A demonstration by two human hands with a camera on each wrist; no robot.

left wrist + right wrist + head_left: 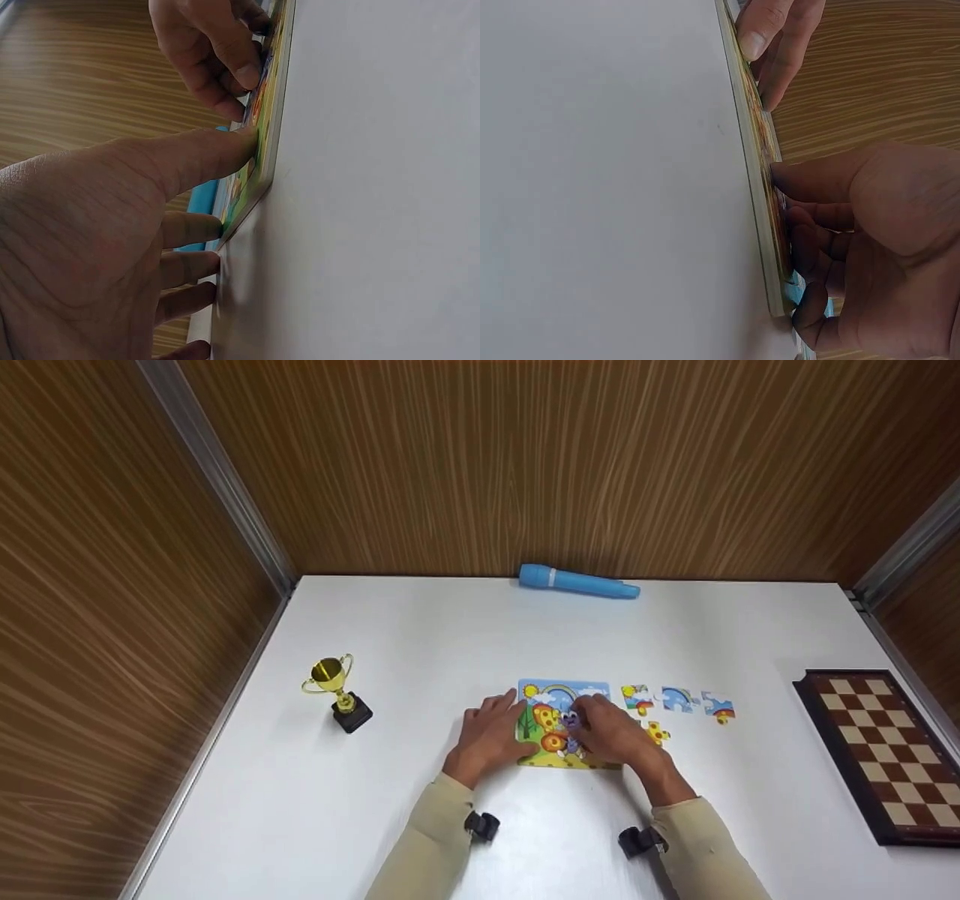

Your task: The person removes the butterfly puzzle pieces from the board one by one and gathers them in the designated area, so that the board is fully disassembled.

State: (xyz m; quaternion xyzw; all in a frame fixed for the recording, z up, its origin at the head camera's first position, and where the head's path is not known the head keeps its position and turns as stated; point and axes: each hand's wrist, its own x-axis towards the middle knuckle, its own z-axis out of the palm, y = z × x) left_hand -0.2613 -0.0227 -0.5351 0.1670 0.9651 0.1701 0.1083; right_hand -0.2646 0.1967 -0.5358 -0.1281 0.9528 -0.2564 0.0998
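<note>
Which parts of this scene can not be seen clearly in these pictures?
- Head view: the right hand covers the middle of the puzzle board, so any piece under it is hidden.
- Head view: the loose pieces are too small to read their pictures fully.
- Head view: the chessboard is cut off by the right edge.
- Wrist views: the board shows only edge-on, its picture unreadable; the left hand fills much of its view.

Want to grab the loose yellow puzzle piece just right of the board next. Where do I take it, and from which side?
Take the yellow puzzle piece by its right edge, coming from above and from the right. It lies flat on the white table, so probably only a pinch across its thin rim works. Its left side sits close beside the right hand and the puzzle board; the right side looks open.
</note>
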